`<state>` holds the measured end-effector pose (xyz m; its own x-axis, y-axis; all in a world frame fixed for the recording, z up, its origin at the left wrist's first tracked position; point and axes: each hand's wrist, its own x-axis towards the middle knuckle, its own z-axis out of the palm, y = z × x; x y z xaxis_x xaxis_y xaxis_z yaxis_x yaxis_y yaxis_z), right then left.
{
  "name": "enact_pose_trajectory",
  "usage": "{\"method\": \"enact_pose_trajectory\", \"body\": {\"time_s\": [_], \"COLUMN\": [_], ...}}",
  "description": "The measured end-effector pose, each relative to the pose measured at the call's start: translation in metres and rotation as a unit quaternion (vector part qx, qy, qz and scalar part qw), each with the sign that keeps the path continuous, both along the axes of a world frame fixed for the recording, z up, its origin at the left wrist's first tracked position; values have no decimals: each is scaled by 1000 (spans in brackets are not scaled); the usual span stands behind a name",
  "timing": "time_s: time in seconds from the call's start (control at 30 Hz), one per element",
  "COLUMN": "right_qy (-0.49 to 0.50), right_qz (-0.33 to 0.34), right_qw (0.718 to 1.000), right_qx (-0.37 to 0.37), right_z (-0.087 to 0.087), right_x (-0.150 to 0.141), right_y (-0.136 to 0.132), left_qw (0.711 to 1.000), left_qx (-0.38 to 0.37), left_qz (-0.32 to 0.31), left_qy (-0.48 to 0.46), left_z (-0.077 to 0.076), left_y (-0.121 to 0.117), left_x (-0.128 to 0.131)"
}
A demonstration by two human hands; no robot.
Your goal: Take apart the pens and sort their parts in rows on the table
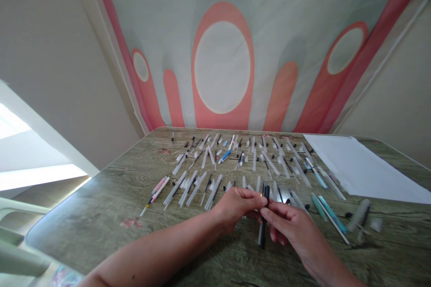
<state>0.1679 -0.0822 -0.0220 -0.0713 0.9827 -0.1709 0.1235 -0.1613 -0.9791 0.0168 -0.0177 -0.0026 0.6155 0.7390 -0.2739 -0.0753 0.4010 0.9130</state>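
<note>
Between both hands, over the near part of the table, is a dark pen [261, 234] held roughly upright. My left hand [239, 204] pinches it from the left near its upper part. From the right, my right hand [286, 220] closes its thumb and fingers round its middle. A dark piece with a clip-like edge [266, 190] shows at the top; I cannot tell whether it is a separate cap. Just behind the hands lie clear pen barrels [213, 192]. A teal pen [332, 213] rests right of my right hand.
Rows of pen parts cover the wooden table [111, 206]. A blue pen [225, 157] lies among them, pink pens [160, 189] at the left. A white paper sheet [367, 168] is at the right. Behind the table stands a patterned wall [222, 121].
</note>
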Motion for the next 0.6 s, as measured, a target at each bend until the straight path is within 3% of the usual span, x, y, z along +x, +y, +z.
{"method": "enact_pose_trajectory", "body": {"time_s": [0.13,0.23,0.33,0.43,0.6], "right_qy": [35,60,57,47,11], "right_qz": [-20,-28,-13,12,47], "right_qw": [999,998,998,999,999], "right_qx": [20,21,8,6,-2], "right_z": [-1,1,2,1,-5], "right_x": [-1,0,0,-2,-5], "right_y": [-1,0,1,1,0], "left_qw": [997,991,977,953,883], "left_qx": [68,110,152,174,165], "left_qz": [19,67,138,213,265], "left_qy": [4,20,55,126,350], "left_z": [19,43,66,79,70], "left_y": [6,31,79,143,233], "left_x": [-5,-25,-65,-114,-182]}}
